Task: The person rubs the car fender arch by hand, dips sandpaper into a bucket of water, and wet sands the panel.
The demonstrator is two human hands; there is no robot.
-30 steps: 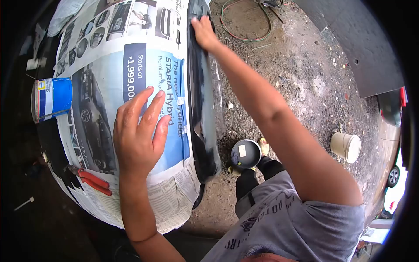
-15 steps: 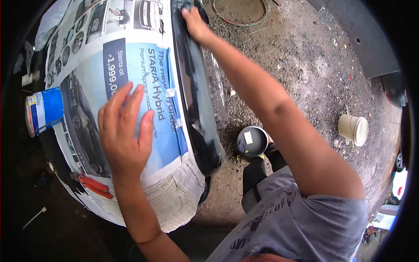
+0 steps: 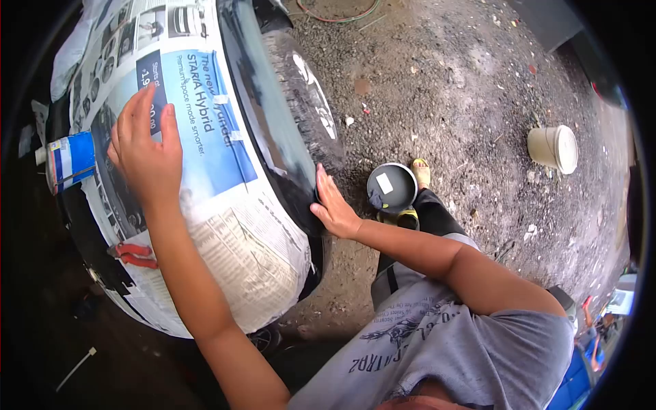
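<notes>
Gravel (image 3: 471, 123) spreads beside a dark, curving panel (image 3: 277, 130), with newspaper (image 3: 246, 266) laid along one side of it and a wheel (image 3: 307, 96) along the other. At the panel's near end, I rest my right hand (image 3: 336, 208) flat against the edge, fingers close together and clamped on nothing. My left hand (image 3: 147, 147), empty, fingers apart, is over the newspaper; whether it touches, I cannot tell.

By its look the panel is stiff and fixed in place, too heavy to shift by hand, its glossy parts likely slippery and its dull grey streak perhaps less so. It offers no handle; the bare edge, met with a flat palm and light pressure, seems the best place for contact. The newspaper should prove light, soft and easily torn.

Counted: two hands of mine; one panel; one wheel beside it; one blue can (image 3: 74, 158) at the newspaper's far edge; one pair of red pliers (image 3: 138, 257) below my left hand; one grey basin (image 3: 408, 179) on the gravel by two sandals (image 3: 419, 163); one pale pail (image 3: 543, 147), well apart. Newspaper sheets overlap too much to count.
</notes>
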